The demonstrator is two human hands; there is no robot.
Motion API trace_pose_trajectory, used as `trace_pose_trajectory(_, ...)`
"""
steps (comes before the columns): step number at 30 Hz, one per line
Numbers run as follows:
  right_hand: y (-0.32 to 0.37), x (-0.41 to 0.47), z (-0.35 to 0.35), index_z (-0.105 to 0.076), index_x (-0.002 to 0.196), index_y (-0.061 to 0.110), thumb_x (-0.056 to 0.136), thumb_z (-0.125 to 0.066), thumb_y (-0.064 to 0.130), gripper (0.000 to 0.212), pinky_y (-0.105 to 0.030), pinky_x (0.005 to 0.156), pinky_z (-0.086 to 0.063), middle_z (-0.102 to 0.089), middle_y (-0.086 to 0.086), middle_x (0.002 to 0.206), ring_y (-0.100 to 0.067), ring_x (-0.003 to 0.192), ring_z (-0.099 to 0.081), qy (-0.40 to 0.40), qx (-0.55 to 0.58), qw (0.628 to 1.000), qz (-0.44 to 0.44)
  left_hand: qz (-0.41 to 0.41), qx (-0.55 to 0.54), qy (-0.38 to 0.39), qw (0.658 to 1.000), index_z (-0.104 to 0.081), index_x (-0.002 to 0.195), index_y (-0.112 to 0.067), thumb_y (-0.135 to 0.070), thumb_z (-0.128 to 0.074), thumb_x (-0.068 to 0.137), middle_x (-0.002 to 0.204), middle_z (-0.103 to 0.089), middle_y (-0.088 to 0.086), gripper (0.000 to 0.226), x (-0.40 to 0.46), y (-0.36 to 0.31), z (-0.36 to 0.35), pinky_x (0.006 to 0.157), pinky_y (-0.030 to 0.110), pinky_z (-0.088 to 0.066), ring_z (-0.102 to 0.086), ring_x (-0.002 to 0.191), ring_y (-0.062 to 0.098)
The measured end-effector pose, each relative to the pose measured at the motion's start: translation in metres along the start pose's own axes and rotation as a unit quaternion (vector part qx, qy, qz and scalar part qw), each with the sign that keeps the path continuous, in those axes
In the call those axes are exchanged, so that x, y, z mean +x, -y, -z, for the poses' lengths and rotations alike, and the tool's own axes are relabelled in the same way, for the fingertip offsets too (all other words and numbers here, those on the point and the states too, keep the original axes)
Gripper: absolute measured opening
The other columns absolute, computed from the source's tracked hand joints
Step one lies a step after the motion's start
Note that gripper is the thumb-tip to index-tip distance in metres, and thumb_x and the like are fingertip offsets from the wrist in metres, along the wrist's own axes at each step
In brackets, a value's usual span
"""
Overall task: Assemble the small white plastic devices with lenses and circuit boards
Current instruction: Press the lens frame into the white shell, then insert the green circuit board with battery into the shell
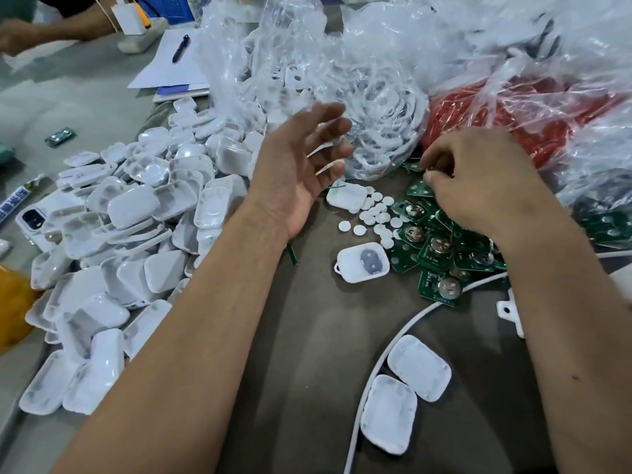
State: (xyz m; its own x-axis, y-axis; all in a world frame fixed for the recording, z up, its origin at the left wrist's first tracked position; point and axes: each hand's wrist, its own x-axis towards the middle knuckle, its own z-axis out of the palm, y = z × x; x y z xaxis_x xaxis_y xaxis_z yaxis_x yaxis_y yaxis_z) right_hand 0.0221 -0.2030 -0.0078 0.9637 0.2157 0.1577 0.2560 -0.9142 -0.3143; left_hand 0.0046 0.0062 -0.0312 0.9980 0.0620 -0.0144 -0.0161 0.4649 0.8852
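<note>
Pen [180, 48] on white paper sheets [169, 65], far beyond the left hand. Power strip with white charger [135, 30] further left of that, next to another person's arm [51, 29]. White cable [383, 357] curves under the right forearm. Phone [32, 218] and yellow bag [13, 302] far left of the left forearm.

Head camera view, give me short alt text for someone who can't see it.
A person's right hand reaches into a pile of green circuit boards while the open left hand hovers above a dark table. A heap of white plastic shells lies at left.
</note>
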Motion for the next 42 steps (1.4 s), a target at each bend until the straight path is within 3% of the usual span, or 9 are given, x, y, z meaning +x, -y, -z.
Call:
trace_pose_trajectory(4, 0.005, 0.0, -0.008, -0.067, 0.131, 0.017, 0.1, -0.066, 0.035, 0.036, -0.052, 0.118, -0.033, -0.056, -0.015, 0.133, -0.039, 0.134, -0.043, 0.018, -0.067, 0.997, -0.02, -0.036, 0.144, 0.005, 0.989, -0.068, 0.107, -0.003, -0.018, -0.063, 0.097, 0.095, -0.068, 0.011, 0.019, 0.002, 0.013, -0.011, 0.065, 0.031, -0.051, -0.062, 0.074, 0.021)
trace_pose_trajectory(11, 0.012, -0.002, -0.003, -0.074, 0.103, 0.025, 0.079, -0.077, 0.065, 0.047, -0.048, 0.112, -0.037, -0.052, -0.013, 0.131, -0.035, 0.131, -0.042, 0.082, -0.062, 0.995, -0.012, -0.057, 0.257, -0.02, 0.964, -0.069, 0.09, -0.006, -0.01, -0.07, 0.095, 0.083, -0.065, 0.016, 0.006, 0.002, 0.025, -0.017, 0.059, 0.032, -0.051, -0.062, 0.067, 0.021)
trace_pose_trajectory(19, 0.012, -0.006, -0.002, -0.075, 0.106, 0.019, 0.078, -0.079, 0.063, 0.052, -0.045, 0.109, -0.033, -0.045, -0.011, 0.126, -0.033, 0.129, -0.032, 0.136, -0.067, 0.988, 0.027, -0.056, 0.271, -0.021, 0.961, -0.07, 0.094, -0.004, -0.013, -0.07, 0.096, 0.081, -0.066, 0.013, 0.009, 0.001, 0.026, -0.017, 0.059, 0.033, -0.052, -0.062, 0.067, 0.023)
trace_pose_trajectory(24, 0.013, -0.005, 0.002, -0.067, 0.082, 0.032, 0.078, -0.087, 0.042, 0.022, -0.044, 0.114, -0.033, -0.047, 0.001, 0.111, -0.023, 0.124, -0.042, 0.086, 0.019, 0.995, 0.05, -0.049, 0.266, -0.014, 0.963, -0.072, 0.093, -0.009, -0.019, -0.071, 0.093, 0.08, -0.069, 0.006, 0.01, 0.0, 0.023, -0.014, 0.063, 0.034, -0.053, -0.064, 0.07, 0.023)
trace_pose_trajectory(27, 0.005, -0.004, 0.002, -0.072, 0.083, 0.029, 0.082, -0.086, 0.031, 0.014, -0.018, 0.079, -0.054, -0.064, 0.015, 0.08, 0.006, 0.073, -0.06, -0.019, 0.205, 0.979, 0.018, -0.041, 0.248, 0.006, 0.968, -0.072, 0.101, -0.005, -0.02, -0.07, 0.093, 0.084, -0.07, 0.007, 0.017, -0.001, 0.02, -0.012, 0.069, 0.036, -0.055, -0.065, 0.072, 0.023)
trace_pose_trajectory(29, 0.001, -0.003, 0.001, -0.076, 0.088, 0.02, 0.084, -0.086, 0.027, 0.013, -0.015, 0.057, -0.054, -0.073, 0.003, 0.073, 0.0, 0.052, -0.062, -0.043, 0.323, 0.945, -0.017, -0.038, 0.222, 0.028, 0.974, -0.07, 0.108, 0.0, -0.016, -0.069, 0.097, 0.088, -0.07, 0.009, 0.02, -0.002, 0.018, -0.013, 0.071, 0.033, -0.057, -0.066, 0.072, 0.021)
trace_pose_trajectory(33, 0.002, 0.0, -0.009, -0.078, 0.103, 0.021, 0.072, -0.096, 0.023, 0.036, -0.024, 0.067, -0.059, -0.078, 0.003, 0.084, -0.005, 0.069, -0.072, -0.007, 0.311, 0.95, 0.012, -0.046, 0.22, 0.059, 0.973, -0.07, 0.104, -0.001, -0.004, -0.069, 0.096, 0.086, -0.068, 0.02, 0.009, -0.006, 0.017, -0.017, 0.069, 0.028, -0.058, -0.068, 0.071, 0.02)
trace_pose_trajectory(37, 0.002, 0.003, -0.011, -0.071, 0.11, 0.021, 0.071, -0.095, 0.015, 0.046, -0.02, 0.065, -0.056, -0.075, 0.005, 0.082, -0.002, 0.065, -0.066, -0.063, 0.322, 0.944, 0.024, -0.032, 0.233, 0.058, 0.97, -0.07, 0.094, -0.004, 0.013, -0.068, 0.089, 0.073, -0.072, 0.007, 0.018, -0.007, 0.019, -0.015, 0.069, 0.028, -0.062, -0.071, 0.066, 0.017)
trace_pose_trajectory(42, 0.008, -0.001, -0.009, -0.068, 0.113, 0.02, 0.074, -0.093, 0.016, 0.046, -0.018, 0.073, -0.059, -0.075, 0.011, 0.082, -0.002, 0.076, -0.072, -0.087, 0.301, 0.948, 0.064, -0.022, 0.192, 0.039, 0.98, -0.067, 0.099, 0.001, 0.005, -0.068, 0.093, 0.081, -0.071, 0.015, 0.007, -0.007, 0.017, -0.016, 0.069, 0.03, -0.061, -0.071, 0.068, 0.022)
